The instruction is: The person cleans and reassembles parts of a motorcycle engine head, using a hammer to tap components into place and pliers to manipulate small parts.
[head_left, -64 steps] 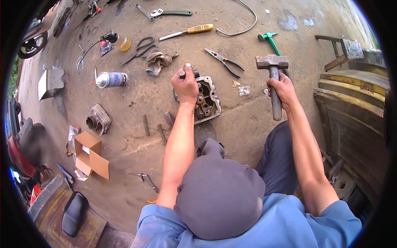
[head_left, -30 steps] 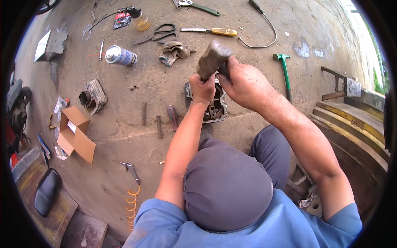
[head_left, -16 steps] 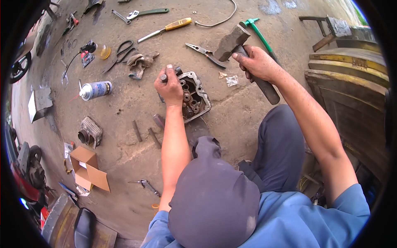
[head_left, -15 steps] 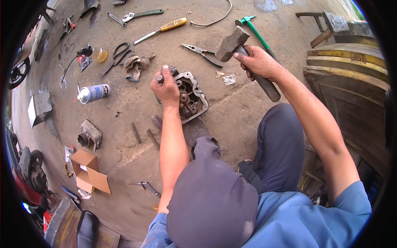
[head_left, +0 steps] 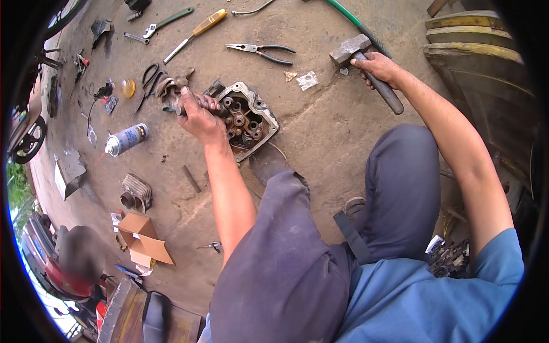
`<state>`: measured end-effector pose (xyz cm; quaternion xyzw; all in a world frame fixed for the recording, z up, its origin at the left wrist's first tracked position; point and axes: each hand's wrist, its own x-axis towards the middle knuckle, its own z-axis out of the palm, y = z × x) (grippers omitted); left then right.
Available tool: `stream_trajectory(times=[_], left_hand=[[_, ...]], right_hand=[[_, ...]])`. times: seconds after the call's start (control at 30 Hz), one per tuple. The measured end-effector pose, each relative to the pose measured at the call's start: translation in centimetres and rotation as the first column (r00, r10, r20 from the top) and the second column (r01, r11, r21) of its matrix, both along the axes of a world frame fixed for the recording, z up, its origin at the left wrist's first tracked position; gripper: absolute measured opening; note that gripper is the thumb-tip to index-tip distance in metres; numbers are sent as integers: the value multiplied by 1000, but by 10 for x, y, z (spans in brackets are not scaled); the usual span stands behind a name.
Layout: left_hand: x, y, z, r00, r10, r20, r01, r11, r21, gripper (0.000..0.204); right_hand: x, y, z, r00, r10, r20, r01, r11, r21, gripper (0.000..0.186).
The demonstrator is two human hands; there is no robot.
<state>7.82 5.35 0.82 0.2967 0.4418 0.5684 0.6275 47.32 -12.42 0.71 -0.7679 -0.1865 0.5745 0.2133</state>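
Note:
An engine cylinder head [head_left: 271,122] lies open side up on the ground, with valve springs and ports inside its cavity. At its left side, my left hand [head_left: 201,120] is closed round a short dark metal rod [head_left: 181,111]. The rod points across toward the cavity; whether its far end touches anything inside, I cannot tell. Off to the right, my right hand [head_left: 382,70] grips a club hammer [head_left: 350,50] by its handle. The hammer's blocky steel head is held well apart from the cylinder head. My knee and shoe are close below the cylinder head.
Long-nose pliers [head_left: 260,50], a yellow-handled screwdriver [head_left: 197,34], an adjustable wrench [head_left: 168,23], scissors [head_left: 147,86] and a rag [head_left: 170,87] lie beyond. At left are a spray can [head_left: 127,140], a finned cylinder [head_left: 137,191] and an open cardboard box [head_left: 140,234]. Wooden planks [head_left: 480,48] stand at right.
My right hand has carried the hammer away from the cylinder head, to the right. My left hand has shifted left, and the rod now slants more sideways. The whole view has turned somewhat.

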Motion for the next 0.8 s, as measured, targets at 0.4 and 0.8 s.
stream_trajectory(times=[0.4,0.8], left_hand=[[-12,13,16,997,-61,-39,64,996,70,46],[-23,6,16,996,9,89,-9,1000,0,26]], right_hand=[[7,-13,-29,980,118,161,-112,993,-48,40],[11,-14,-36,969,139,203,-129,990,-66,40]])
